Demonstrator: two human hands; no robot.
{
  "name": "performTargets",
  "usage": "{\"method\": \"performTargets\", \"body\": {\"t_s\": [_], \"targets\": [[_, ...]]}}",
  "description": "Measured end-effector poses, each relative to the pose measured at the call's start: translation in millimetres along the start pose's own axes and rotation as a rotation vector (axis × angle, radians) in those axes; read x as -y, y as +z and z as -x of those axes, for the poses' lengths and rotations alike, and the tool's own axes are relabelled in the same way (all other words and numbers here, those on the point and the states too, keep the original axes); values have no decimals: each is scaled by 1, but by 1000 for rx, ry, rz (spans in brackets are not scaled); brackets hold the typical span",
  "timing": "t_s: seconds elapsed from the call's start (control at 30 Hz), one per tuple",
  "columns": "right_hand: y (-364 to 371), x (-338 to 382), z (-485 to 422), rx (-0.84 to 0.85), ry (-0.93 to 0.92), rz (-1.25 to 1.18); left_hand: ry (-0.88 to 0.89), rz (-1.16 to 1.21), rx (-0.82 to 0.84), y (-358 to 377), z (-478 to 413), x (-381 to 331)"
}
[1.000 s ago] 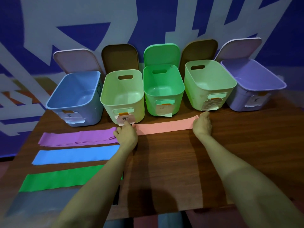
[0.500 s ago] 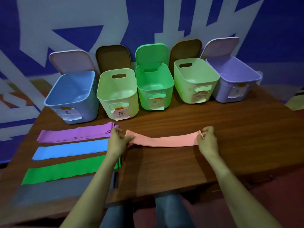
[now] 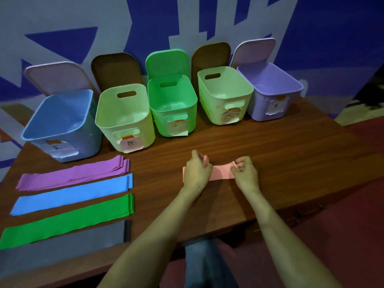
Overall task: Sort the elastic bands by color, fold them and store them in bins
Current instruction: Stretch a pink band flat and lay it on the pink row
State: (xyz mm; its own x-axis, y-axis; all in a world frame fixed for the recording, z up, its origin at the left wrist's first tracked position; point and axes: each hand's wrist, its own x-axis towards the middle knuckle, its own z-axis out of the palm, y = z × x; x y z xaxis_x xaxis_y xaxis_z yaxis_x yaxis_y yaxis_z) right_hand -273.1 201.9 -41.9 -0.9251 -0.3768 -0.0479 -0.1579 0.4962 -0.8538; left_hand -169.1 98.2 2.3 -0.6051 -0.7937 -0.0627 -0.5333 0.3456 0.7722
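Note:
A pink elastic band (image 3: 222,172) lies folded short on the wooden table (image 3: 270,154), in front of the middle bins. My left hand (image 3: 196,170) pinches its left part, and my right hand (image 3: 246,171) pinches its right end. To the left lie flat stacks of purple bands (image 3: 72,174), blue bands (image 3: 72,193), green bands (image 3: 68,218) and grey bands (image 3: 62,246). Behind stand open bins: blue (image 3: 60,125), pale green (image 3: 124,119), green (image 3: 172,104), a second pale green (image 3: 224,96) and purple (image 3: 270,90).
Each bin carries a paper label on its front, and the lids lean against the painted wall behind. The table's front edge (image 3: 259,221) runs just below my forearms, with my knee under it.
Both hands pulled the pink band toward me off the table's back. My left hand carried its end rightward to the right hand, folding the band short.

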Motion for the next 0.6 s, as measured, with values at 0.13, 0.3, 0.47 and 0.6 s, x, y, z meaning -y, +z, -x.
{"method": "performTargets", "body": {"t_s": [0.13, 0.3, 0.47, 0.6], "targets": [[-4, -4, -4, 19, 0, -15, 25, -31, 70, 27, -1, -20], [-8, -7, -10, 40, -17, -29, 57, -75, 136, 44, -1, -28], [-16, -10, -22, 185, 29, 32, 39, -28, 209, 45, -2, -27], [-21, -4, -26, 253, 66, -2, 66, -22, 277, 39, -3, -23]]}}
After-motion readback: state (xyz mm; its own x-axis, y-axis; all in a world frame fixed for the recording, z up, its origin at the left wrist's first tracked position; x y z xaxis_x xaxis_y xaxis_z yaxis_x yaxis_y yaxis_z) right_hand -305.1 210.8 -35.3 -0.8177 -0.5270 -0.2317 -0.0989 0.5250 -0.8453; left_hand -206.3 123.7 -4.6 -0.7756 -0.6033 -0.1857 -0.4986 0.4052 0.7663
